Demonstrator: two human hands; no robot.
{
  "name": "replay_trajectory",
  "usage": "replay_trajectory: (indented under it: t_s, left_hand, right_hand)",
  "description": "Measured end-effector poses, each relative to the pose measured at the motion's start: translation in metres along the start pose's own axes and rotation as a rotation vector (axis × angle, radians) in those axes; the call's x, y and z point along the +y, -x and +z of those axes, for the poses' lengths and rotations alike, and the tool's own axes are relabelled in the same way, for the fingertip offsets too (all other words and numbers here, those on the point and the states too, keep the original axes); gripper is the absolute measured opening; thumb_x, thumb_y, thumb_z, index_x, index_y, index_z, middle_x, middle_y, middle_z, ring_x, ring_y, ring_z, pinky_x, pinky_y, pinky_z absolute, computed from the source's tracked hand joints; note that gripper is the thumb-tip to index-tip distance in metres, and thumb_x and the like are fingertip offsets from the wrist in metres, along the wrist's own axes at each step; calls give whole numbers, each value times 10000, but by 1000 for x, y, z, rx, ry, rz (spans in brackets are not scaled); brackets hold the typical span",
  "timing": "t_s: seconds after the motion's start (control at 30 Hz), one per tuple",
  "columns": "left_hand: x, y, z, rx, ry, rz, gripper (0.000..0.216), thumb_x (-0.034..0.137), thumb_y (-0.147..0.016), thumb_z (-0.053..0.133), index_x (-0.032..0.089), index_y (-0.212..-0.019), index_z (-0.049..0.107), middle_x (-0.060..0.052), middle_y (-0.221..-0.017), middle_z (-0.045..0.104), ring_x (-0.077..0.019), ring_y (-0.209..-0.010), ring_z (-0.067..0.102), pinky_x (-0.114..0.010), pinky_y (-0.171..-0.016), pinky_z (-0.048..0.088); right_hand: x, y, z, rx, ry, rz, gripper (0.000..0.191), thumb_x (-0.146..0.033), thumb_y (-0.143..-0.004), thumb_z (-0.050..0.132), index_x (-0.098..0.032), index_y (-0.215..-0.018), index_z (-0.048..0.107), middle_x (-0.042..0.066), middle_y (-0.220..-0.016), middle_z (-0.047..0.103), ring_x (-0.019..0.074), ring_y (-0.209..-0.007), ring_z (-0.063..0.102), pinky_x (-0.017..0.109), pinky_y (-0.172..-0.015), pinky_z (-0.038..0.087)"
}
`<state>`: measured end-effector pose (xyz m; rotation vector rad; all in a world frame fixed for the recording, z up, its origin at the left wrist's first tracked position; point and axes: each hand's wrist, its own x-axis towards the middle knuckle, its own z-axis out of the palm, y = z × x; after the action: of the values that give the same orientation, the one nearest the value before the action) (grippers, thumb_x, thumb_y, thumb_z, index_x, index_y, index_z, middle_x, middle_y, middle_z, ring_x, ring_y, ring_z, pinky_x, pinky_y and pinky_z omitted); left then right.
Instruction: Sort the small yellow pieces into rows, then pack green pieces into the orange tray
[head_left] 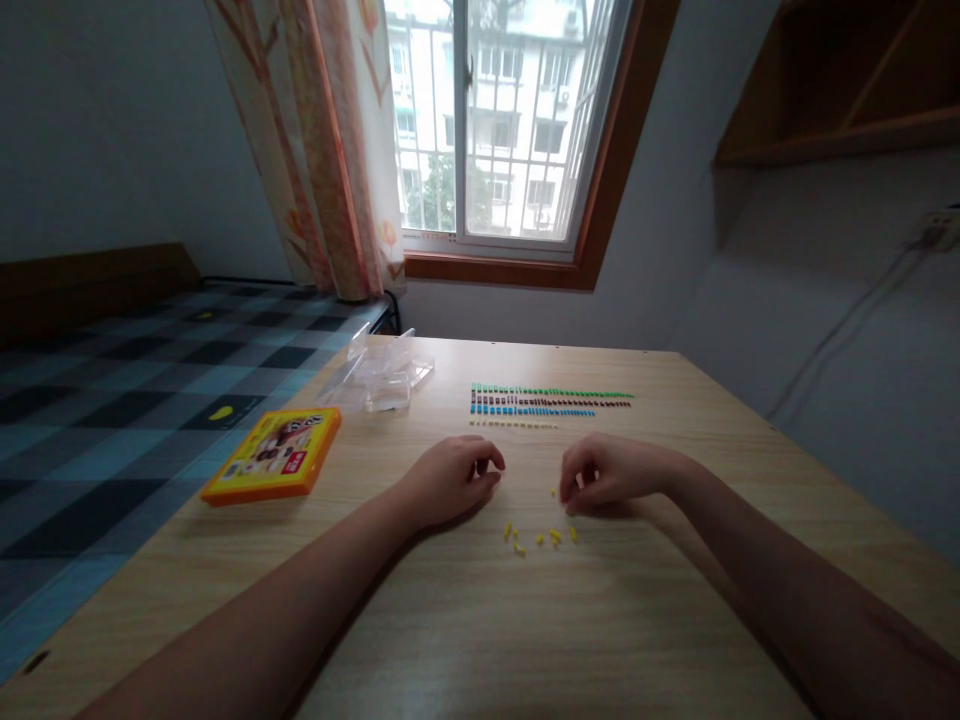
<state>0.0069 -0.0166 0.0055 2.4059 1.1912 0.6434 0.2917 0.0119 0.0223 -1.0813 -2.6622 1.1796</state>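
Several tiny yellow pieces [555,535] lie scattered on the wooden table, just in front of my two hands. My left hand [454,482] rests on the table left of them, its fingers curled and thumb and forefinger tips close together; anything between them is too small to make out. Opposite it, my right hand [611,472] points its fingertips down to the tabletop in a pinch, beside a single yellow bit [553,492]. What that pinch holds is hidden. Beyond the hands run neat rows of small pieces: green [555,392], dark brown [555,402], blue [555,411] and pale yellow [514,424].
An orange-yellow box [274,455] with a printed lid lies at the table's left. Behind it are clear plastic trays [386,375]. A bed with a checked cover [150,400] adjoins the left edge. A window [510,130] is ahead, and a shelf [847,90] hangs upper right.
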Motion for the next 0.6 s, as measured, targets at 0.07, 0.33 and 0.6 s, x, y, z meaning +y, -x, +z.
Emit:
replay_trajectory:
  t_s: [0.07, 0.33, 0.6]
  left_hand:
    - [2, 1, -1, -6, 1, 49, 138, 167, -830, 596, 176, -883, 723, -15, -789, 655, -130, -699, 582, -241, -666, 434]
    - [25, 11, -3, -118, -56, 210, 144, 176, -820, 602, 191, -804, 744, -16, -808, 654, -108, -645, 565, -229, -617, 419]
    - [33, 14, -6, -168, -169, 239, 148, 193, -824, 589, 205, -811, 735, -14, -836, 667, -128, -668, 597, -254, -624, 426]
  right_hand:
    - [-1, 1, 0, -14, 11, -16, 236, -367, -777, 757, -217, -946, 823, 44, -877, 762, 147, -713, 634, 235, -646, 474]
    - [-7, -1, 3, -7, 108, -5, 204, -291, -794, 703, -232, -935, 837, 36, -833, 758, 139, -680, 626, 229, -611, 443]
    - [-15, 4, 3, 37, 187, 96, 195, -191, -735, 669, -213, -850, 825, 24, -762, 751, 145, -652, 617, 233, -597, 428]
